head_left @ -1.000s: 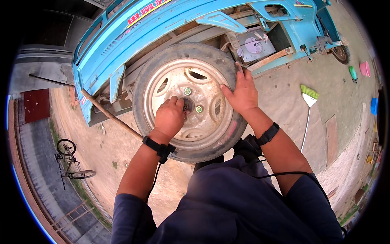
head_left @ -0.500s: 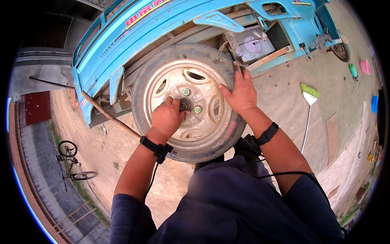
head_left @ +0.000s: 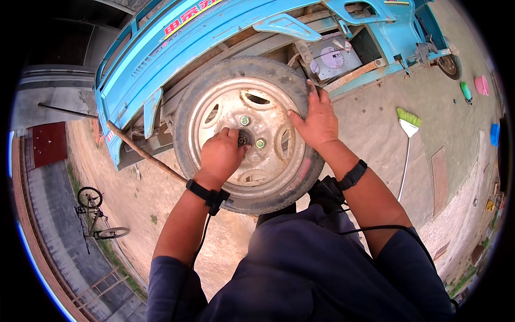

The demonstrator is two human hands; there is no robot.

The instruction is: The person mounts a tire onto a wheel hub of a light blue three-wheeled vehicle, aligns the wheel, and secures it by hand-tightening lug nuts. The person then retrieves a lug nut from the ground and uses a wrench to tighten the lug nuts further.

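At the hub (head_left: 245,138), the left hand (head_left: 219,153) stays curled, its grip too hidden to tell. The right hand (head_left: 321,123) (spread wide) still lies on the tyre (head_left: 311,167).

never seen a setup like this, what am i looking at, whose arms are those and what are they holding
There's no robot here: these are a person's own bare hands. The camera is the left of two fisheyes worn on the head, looking down, so straight edges look bent. The left hand is bunched at the hub of a wheel; whether it pinches something is hidden. The right hand rests spread on the tyre. Two nuts show on the wheel. Beyond it is a blue vehicle; a broom lies on the ground to the right.
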